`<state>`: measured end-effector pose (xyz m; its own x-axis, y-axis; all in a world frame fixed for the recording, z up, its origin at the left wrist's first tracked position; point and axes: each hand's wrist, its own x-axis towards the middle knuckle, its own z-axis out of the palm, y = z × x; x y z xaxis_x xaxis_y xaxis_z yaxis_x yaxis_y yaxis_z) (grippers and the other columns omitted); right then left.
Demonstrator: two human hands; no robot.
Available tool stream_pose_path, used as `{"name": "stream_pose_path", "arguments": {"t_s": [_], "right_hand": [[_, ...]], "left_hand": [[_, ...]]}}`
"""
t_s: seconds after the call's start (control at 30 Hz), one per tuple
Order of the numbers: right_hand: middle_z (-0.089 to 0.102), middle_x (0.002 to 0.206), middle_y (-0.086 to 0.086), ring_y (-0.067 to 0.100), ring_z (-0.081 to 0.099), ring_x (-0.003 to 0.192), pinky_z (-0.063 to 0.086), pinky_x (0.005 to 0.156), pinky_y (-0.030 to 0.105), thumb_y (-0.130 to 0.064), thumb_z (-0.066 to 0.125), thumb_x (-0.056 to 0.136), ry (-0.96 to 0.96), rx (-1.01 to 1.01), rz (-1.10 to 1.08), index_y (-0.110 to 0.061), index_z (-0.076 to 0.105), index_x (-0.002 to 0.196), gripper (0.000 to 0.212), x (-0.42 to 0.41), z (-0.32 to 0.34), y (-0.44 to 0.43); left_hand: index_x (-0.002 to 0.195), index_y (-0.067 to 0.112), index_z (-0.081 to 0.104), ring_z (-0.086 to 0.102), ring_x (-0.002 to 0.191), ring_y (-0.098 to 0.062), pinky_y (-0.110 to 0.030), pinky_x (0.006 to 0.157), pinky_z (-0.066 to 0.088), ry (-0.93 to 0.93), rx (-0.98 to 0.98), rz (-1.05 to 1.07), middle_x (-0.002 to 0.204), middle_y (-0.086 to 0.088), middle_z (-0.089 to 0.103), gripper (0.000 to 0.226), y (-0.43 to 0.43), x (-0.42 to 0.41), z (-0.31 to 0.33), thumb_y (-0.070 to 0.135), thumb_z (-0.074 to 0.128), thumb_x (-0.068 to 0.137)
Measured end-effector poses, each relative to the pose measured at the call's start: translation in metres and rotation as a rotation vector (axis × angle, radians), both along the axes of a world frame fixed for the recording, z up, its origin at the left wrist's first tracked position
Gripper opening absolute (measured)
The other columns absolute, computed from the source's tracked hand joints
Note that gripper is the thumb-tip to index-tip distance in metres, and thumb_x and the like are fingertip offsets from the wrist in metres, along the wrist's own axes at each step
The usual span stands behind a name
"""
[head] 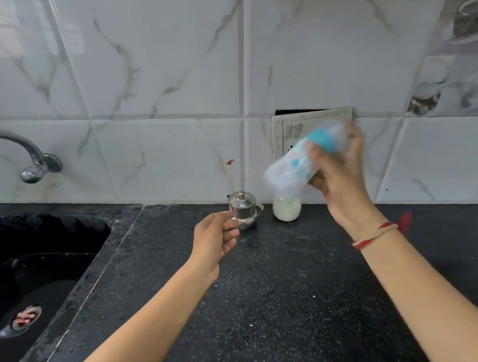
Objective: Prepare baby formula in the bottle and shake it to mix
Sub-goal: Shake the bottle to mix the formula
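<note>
My right hand grips a baby bottle in the air above the black counter. The bottle is tilted, its blue collar up to the right and its base down to the left, and it is blurred by motion. My left hand hovers over the counter with loosely curled fingers and holds nothing. It sits just left of a small steel lidded pot. A small jar of white powder stands against the wall, below the bottle.
A black sink with a drain is set into the counter at the left, under a chrome tap. A switch plate is on the tiled wall behind the bottle.
</note>
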<state>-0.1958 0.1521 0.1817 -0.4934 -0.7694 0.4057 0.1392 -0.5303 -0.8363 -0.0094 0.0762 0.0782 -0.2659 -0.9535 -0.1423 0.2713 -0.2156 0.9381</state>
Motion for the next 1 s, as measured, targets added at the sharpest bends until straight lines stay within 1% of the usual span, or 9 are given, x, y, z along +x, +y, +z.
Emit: {"name": "stream_pose_path", "arguments": {"t_s": [0.07,0.17,0.2,0.3,0.4,0.57,0.7,0.8,1.0], "right_hand": [[0.057,0.115,0.006,0.024,0.065,0.098,0.056,0.063,0.036,-0.016,0.076,0.075,0.13,0.059,0.055,-0.037,0.042,0.122,0.062,-0.001,-0.002,0.0],[0.06,0.109,-0.002,0.014,0.067,0.09,0.055,0.064,0.034,-0.016,0.071,0.08,-0.134,-0.114,-0.065,-0.034,0.037,0.126,0.06,-0.005,0.001,0.001],[0.06,0.108,-0.002,0.014,0.067,0.089,0.055,0.063,0.033,-0.014,0.07,0.081,-0.126,-0.095,-0.043,-0.032,0.035,0.129,0.062,-0.001,0.002,0.001],[0.06,0.11,0.003,0.019,0.066,0.091,0.055,0.061,0.034,-0.014,0.076,0.072,0.117,0.078,0.125,-0.035,0.044,0.123,0.064,0.016,-0.014,0.0],[0.063,0.102,-0.001,0.014,0.069,0.085,0.056,0.061,0.033,-0.017,0.074,0.077,-0.071,0.029,0.058,-0.038,0.044,0.117,0.054,0.013,-0.011,-0.002],[0.05,0.125,0.008,0.023,0.062,0.106,0.057,0.063,0.03,-0.018,0.076,0.076,0.143,0.172,0.017,-0.047,0.041,0.114,0.059,0.017,-0.017,-0.004],[0.046,0.129,0.006,0.023,0.059,0.109,0.059,0.068,0.034,-0.022,0.077,0.077,0.17,0.192,-0.015,-0.047,0.039,0.117,0.061,0.027,-0.022,-0.005],[0.046,0.131,0.002,0.02,0.057,0.113,0.058,0.079,0.04,-0.034,0.074,0.077,0.309,0.251,0.0,-0.043,0.033,0.13,0.067,0.03,-0.029,-0.005],[0.066,0.103,-0.001,0.017,0.071,0.088,0.056,0.063,0.025,-0.053,0.067,0.072,0.283,0.344,0.197,-0.043,0.033,0.132,0.07,0.019,-0.032,0.001]], "left_hand": [[0.095,0.016,0.067,0.06,0.058,-0.006,-0.019,0.057,0.05,0.008,0.006,0.001,0.063,0.008,0.065,0.013,-0.001,0.001,-0.001,0.02,0.055,0.096],[0.094,0.016,0.067,0.06,0.056,-0.006,-0.018,0.055,0.05,0.033,0.01,0.019,0.065,0.007,0.064,0.014,-0.003,0.001,-0.001,0.02,0.054,0.096],[0.094,0.016,0.067,0.06,0.057,-0.006,-0.019,0.055,0.05,0.035,0.011,0.008,0.066,0.006,0.064,0.015,-0.003,0.0,-0.002,0.022,0.053,0.097],[0.093,0.016,0.066,0.061,0.062,-0.009,-0.022,0.06,0.049,0.028,0.001,-0.042,0.074,0.003,0.066,0.022,-0.002,-0.005,0.002,0.03,0.05,0.099],[0.094,0.016,0.067,0.065,0.064,-0.008,-0.025,0.065,0.051,0.059,-0.045,-0.077,0.081,0.002,0.068,0.029,-0.001,-0.006,0.011,0.038,0.048,0.099],[0.115,0.018,0.061,0.069,0.09,-0.015,-0.034,0.075,0.055,0.073,-0.12,-0.248,0.112,-0.003,0.066,0.046,0.009,-0.005,0.02,0.054,0.052,0.088],[0.12,0.018,0.056,0.069,0.095,-0.015,-0.036,0.078,0.058,0.107,-0.183,-0.359,0.11,-0.001,0.068,0.061,0.024,-0.016,0.02,0.044,0.075,0.068],[0.115,0.015,0.058,0.068,0.091,-0.016,-0.03,0.07,0.058,0.17,-0.129,-0.344,0.106,-0.006,0.067,0.055,0.027,-0.021,0.017,0.028,0.08,0.067],[0.12,0.011,0.057,0.072,0.083,-0.024,-0.03,0.065,0.06,0.259,-0.009,-0.419,0.101,-0.011,0.07,0.054,0.026,-0.015,0.004,0.024,0.075,0.071]]}}
